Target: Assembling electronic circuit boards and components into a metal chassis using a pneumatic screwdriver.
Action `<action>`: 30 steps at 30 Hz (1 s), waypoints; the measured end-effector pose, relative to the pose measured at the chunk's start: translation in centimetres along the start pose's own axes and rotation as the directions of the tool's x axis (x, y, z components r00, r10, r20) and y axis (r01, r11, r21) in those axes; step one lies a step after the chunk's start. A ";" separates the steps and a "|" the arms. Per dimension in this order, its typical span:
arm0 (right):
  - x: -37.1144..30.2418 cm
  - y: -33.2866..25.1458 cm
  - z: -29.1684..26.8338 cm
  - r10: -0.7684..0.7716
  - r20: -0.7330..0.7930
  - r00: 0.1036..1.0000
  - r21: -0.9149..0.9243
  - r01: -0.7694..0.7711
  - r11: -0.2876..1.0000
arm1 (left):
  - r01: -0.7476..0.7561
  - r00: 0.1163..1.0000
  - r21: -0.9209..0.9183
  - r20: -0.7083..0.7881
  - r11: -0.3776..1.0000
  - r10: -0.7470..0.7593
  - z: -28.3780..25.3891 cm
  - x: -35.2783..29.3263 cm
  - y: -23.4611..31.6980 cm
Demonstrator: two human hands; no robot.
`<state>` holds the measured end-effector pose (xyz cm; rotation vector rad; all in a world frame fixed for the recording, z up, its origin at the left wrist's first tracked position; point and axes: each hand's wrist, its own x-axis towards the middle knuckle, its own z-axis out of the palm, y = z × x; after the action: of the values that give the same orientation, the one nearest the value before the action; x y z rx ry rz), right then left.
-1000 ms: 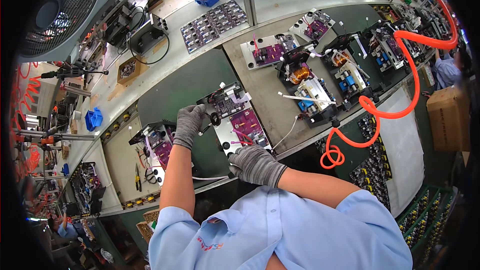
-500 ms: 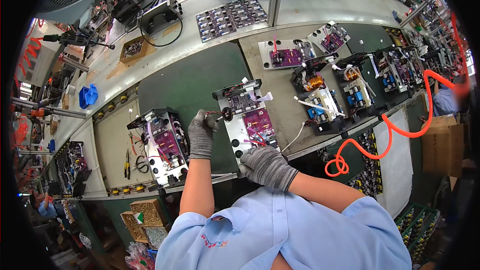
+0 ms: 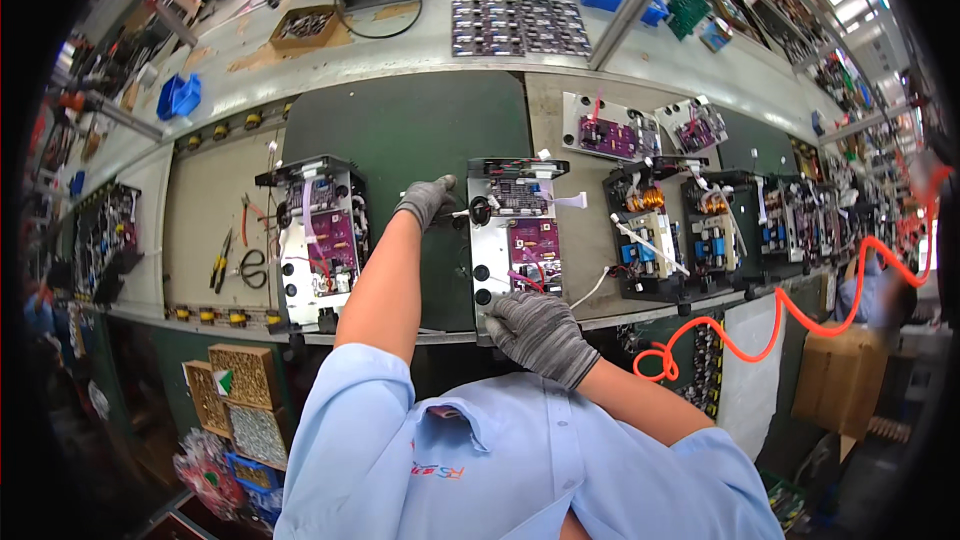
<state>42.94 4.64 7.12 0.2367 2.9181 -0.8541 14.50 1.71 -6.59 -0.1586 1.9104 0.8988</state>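
In front of me lies an open electronic unit (image 3: 492,258), a pale metal plate with purple circuit boards and a dark upright panel at its far end. My right hand (image 3: 540,335), in a grey striped glove, is closed on the plate's near end, fingertips partly hidden. Just left of the unit, my gloved left hand (image 3: 428,202) has its fingers curled around thin wires (image 3: 458,213) that lead to a black ring (image 3: 481,210) on the plate. A white ribbon connector (image 3: 570,201) sticks out on the unit's right side.
A similar unit (image 3: 325,240) stands to the left, near pliers (image 3: 221,262) and scissors (image 3: 253,268). Units with copper coils (image 3: 645,199) line the right side. An orange coiled hose (image 3: 750,345) hangs at the front right. A metal post (image 3: 640,5) rises behind the bench.
The whole view has turned and shifted, so the unit now appears straighter. My left hand has moved farther away from me along the unit's left side. My right hand stays at the near end.
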 end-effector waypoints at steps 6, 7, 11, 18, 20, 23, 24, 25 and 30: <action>0.3 -1.6 -0.4 0.010 -0.065 0.998 0.108 -0.003 0.994 | -0.117 0.991 -0.854 -0.133 0.507 0.004 -2.0 5.5 -7.1; 0.2 -1.3 -0.4 0.032 -0.085 0.996 0.119 -0.022 0.993 | -0.097 0.995 -0.958 -0.099 0.269 0.006 -1.7 3.9 -7.3; 0.5 -1.5 -0.8 0.035 -0.015 0.999 0.086 -0.034 0.996 | -0.199 0.963 -0.980 -0.199 0.018 -0.183 -2.6 -1.1 -10.3; 0.1 -1.4 -0.8 0.023 -0.015 1.000 0.121 -0.021 0.992 | -0.472 0.873 -0.631 -0.433 0.615 0.225 0.0 -8.6 -12.2; -0.1 -1.3 -0.8 -0.018 -0.044 0.999 0.108 0.023 0.994 | -0.730 0.631 -0.059 -0.442 0.681 0.638 0.8 -9.7 -11.2; 0.0 -1.5 -0.9 -0.021 -0.054 0.998 0.110 0.026 0.994 | -0.689 0.652 0.063 -0.380 0.722 0.656 1.7 -10.9 -8.8; -0.1 -1.4 -0.9 -0.012 -0.060 0.998 0.107 0.018 0.994 | -0.612 0.739 0.028 -0.334 0.790 0.585 1.9 -11.3 -8.0; -0.1 -1.3 -0.8 -0.002 -0.043 0.999 0.087 0.006 0.996 | -0.582 0.790 -0.090 -0.297 0.808 0.536 1.8 -12.1 -7.0; -0.2 -1.1 -0.5 0.004 -0.034 0.999 0.101 -0.001 0.995 | -0.504 0.859 -0.198 -0.220 0.841 0.463 1.3 -8.7 -6.9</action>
<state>42.87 3.98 8.17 0.2648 2.9086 -1.0081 23.12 -4.67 -3.36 0.1185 2.0210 1.5128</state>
